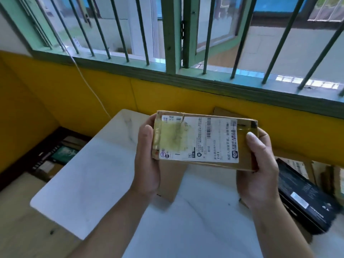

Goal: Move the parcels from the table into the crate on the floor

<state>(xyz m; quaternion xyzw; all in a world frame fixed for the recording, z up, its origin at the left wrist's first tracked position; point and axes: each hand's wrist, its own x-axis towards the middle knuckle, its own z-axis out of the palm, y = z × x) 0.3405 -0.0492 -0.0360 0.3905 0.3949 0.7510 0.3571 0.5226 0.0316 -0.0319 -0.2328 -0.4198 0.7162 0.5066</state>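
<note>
I hold a flat cardboard parcel (pixel 202 140) with a white shipping label above the white table (pixel 89 179). My left hand (pixel 148 162) grips its left end and my right hand (pixel 258 164) grips its right end. The parcel is level, label side up. A dark crate (pixel 37 155) stands on the floor to the left of the table, with boxes inside it. Under the held parcel a brown cardboard parcel (pixel 172 181) lies on the table. A black box (pixel 305 198) lies at the table's right side.
More cardboard parcels (pixel 323 174) lie at the far right of the table. A yellow wall (pixel 74 94) and a barred window (pixel 186 34) stand behind the table. A white cable (pixel 87 84) hangs down the wall at left. Wooden floor (pixel 24 226) shows at lower left.
</note>
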